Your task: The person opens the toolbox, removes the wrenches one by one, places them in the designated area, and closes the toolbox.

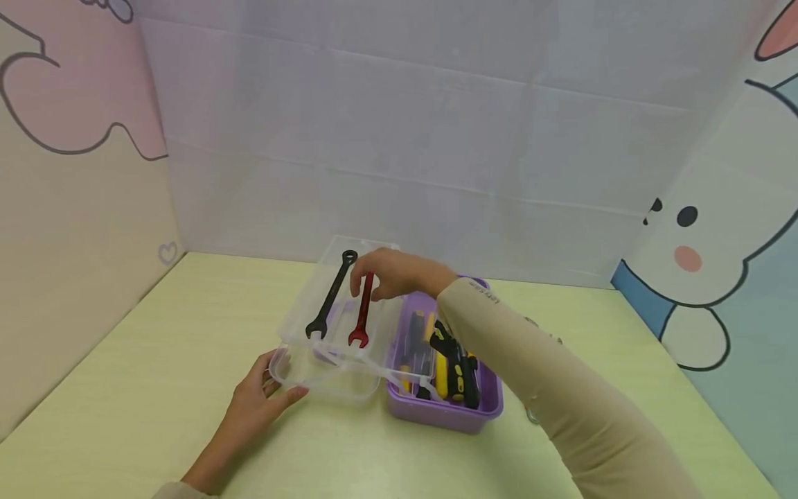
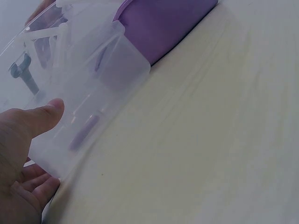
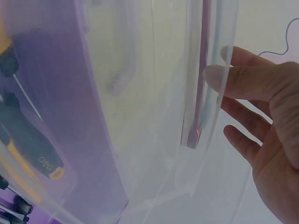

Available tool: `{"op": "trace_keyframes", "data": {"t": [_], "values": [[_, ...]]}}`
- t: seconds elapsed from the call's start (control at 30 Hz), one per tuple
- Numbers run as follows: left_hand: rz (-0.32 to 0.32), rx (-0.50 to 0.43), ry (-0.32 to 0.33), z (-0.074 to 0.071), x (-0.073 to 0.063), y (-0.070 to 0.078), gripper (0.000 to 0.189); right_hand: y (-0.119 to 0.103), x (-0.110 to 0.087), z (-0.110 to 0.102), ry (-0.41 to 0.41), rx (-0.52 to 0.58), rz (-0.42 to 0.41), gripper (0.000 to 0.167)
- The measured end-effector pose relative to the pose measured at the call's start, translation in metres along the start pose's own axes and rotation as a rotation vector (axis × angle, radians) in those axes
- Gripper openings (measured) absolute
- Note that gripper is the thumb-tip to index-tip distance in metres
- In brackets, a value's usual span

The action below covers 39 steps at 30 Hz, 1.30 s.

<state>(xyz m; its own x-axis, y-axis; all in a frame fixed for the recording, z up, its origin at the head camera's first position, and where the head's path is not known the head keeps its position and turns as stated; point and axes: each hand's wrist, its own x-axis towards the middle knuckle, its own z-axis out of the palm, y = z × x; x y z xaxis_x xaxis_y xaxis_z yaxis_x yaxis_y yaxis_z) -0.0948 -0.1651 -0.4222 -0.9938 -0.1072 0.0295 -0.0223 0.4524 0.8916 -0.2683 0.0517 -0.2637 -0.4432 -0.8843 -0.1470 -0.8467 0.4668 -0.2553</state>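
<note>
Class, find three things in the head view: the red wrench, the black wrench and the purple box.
Red wrench [image 1: 364, 309]: head view, middle of its handle.
Black wrench [image 1: 333, 294]: head view, middle of its handle.
Purple box [image 1: 436, 414]: head view, front wall.

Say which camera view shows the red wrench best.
The head view: most of the red wrench shows, open end included, though the right hand covers its top. The right wrist view shows a narrow reddish strip behind clear plastic; in the left wrist view I cannot make it out.

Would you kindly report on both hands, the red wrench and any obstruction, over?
Left hand gripping clear box. Right hand pinching red wrench by upper end. Black wrench alongside; no visible obstruction.
</note>
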Motion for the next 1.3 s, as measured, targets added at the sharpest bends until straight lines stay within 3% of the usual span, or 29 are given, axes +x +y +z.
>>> {"op": "trace_keyframes", "data": {"t": [0.33, 0.67, 0.93, 1.3], "values": [[-0.004, 0.004, 0.009, 0.001, 0.001, -0.002, 0.075, -0.004, 0.005, 0.005, -0.036, -0.033, 0.001, 0.024], [-0.048, 0.021, -0.008, -0.001, 0.001, -0.005, 0.078, -0.005, 0.01, 0.008, -0.043, -0.093, -0.098, 0.026], [-0.051, 0.019, -0.008, 0.001, 0.001, -0.007, 0.078, -0.01, 0.014, 0.011, -0.093, -0.114, -0.078, 0.031], [-0.043, 0.017, -0.016, -0.001, 0.0, -0.007, 0.079, -0.012, 0.013, 0.01, -0.075, -0.194, -0.116, 0.034]]}}
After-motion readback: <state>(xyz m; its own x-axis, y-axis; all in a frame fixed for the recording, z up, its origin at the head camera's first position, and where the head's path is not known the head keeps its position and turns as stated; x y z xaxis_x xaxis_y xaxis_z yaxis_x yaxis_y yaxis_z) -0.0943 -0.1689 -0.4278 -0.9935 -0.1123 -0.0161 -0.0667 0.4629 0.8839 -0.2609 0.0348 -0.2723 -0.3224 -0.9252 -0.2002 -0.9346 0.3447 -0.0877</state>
